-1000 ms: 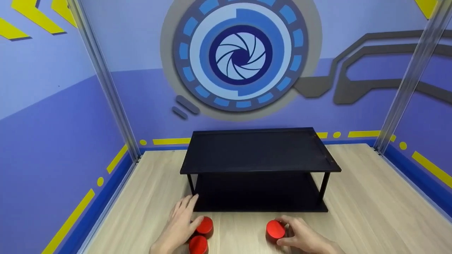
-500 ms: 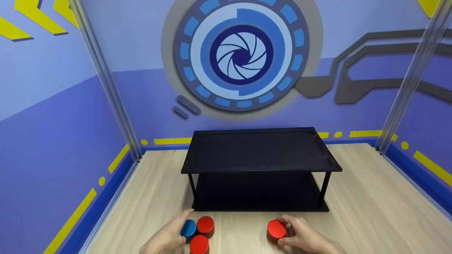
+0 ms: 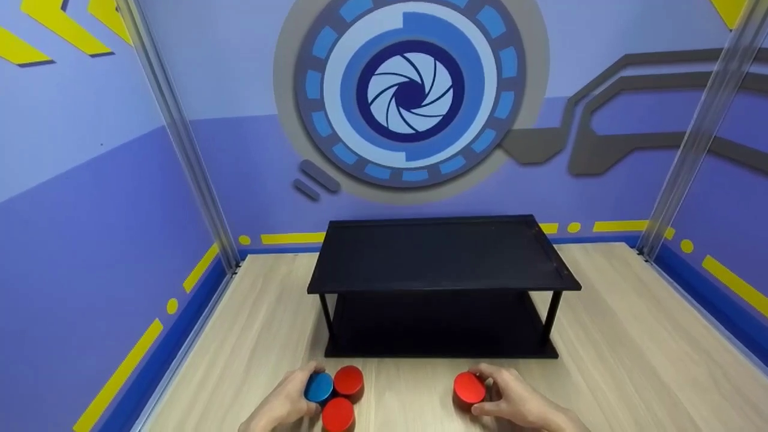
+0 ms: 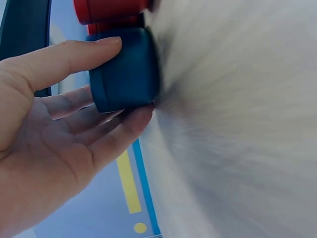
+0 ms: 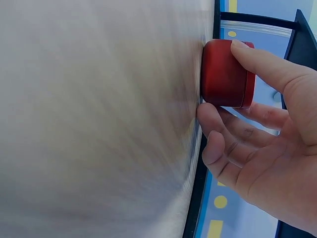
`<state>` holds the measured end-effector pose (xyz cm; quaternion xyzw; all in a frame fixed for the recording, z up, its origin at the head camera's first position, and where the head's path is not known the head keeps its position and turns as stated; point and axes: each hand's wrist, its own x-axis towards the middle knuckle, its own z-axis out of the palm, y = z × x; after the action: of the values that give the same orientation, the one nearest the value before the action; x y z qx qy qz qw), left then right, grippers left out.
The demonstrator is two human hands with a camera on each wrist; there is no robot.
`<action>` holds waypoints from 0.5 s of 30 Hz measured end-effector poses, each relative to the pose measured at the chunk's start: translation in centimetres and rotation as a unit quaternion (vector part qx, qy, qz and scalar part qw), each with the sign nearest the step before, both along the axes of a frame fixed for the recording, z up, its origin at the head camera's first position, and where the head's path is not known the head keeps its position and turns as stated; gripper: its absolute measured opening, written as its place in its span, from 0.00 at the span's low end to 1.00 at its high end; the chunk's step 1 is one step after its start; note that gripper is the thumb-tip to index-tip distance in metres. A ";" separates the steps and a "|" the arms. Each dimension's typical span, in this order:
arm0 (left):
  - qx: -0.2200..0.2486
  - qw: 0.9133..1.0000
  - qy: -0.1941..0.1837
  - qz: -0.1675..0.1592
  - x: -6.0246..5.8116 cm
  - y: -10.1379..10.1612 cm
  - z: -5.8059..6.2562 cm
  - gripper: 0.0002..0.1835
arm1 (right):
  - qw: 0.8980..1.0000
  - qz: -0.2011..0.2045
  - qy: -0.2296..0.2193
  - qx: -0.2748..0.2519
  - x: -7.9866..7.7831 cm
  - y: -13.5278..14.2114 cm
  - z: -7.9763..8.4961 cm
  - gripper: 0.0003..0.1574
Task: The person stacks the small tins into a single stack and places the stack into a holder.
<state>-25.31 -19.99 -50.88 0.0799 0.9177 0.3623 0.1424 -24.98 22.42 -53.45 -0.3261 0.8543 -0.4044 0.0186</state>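
A small round blue tin [image 3: 319, 387] stands on the table at the front left. My left hand [image 3: 284, 398] holds it between thumb and curled fingers; in the left wrist view the thumb lies on the side of the blue tin [image 4: 126, 72]. Two red tins stand close against it, a rear red tin [image 3: 349, 381] and a front red tin [image 3: 338, 414]. To the right, my right hand [image 3: 517, 398] grips another red tin [image 3: 469, 389], which stands on the table. The right wrist view shows thumb and fingers on opposite sides of this red tin [image 5: 225, 74].
Behind the tins stands a black two-level shelf [image 3: 444, 255], its lower board [image 3: 444, 336] close beyond the hands. Thin posts [image 3: 550, 318] hold up the top board. Printed panels [image 3: 240, 162] wall the wooden table [image 3: 636, 336] at the back and sides.
My left hand has drawn back left from over the tins, uncovering the blue tin, and its fingers have curled round it. The right hand keeps its grip on the red tin in place.
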 end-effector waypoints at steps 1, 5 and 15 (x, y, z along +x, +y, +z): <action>0.001 1.000 0.002 -0.002 0.0 -0.1 0.0 0.35 | 1.000 0.000 0.007 0.000 0.0 0.0 0.0 0.32; 0.003 1.000 0.012 0.003 -0.1 -0.2 0.2 0.34 | 1.000 -0.001 0.028 0.004 0.0 -0.1 0.1 0.32; -0.018 0.997 0.074 0.024 0.2 0.0 2.2 0.35 | 1.000 -0.012 -0.017 0.022 -0.2 -0.1 0.2 0.32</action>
<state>-25.14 -20.04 -48.72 0.0817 0.9338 0.3420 0.0665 -25.14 22.31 -53.27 -0.3085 0.8664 -0.3912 0.0350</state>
